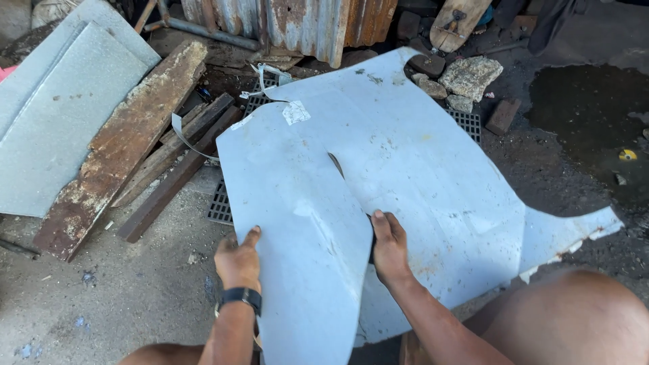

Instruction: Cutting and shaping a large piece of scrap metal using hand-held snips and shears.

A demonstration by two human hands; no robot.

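A large pale blue-white metal sheet (405,155) lies on the ground in front of me, cut into two overlapping flaps. My left hand (238,260), with a black wristband, grips the near left edge of the raised left flap (297,223). My right hand (389,247) holds that flap's right edge where it overlaps the flat part of the sheet. The flap curves upward between both hands. My bare knee (574,318) shows at the lower right.
Rusty planks (122,145) and grey sheets (54,115) lie at the left. A black grate (220,203) sits under the sheet. Stones (466,78) and corrugated rusty metal (304,23) stand at the back. A dark wet puddle (588,115) spreads at the right.
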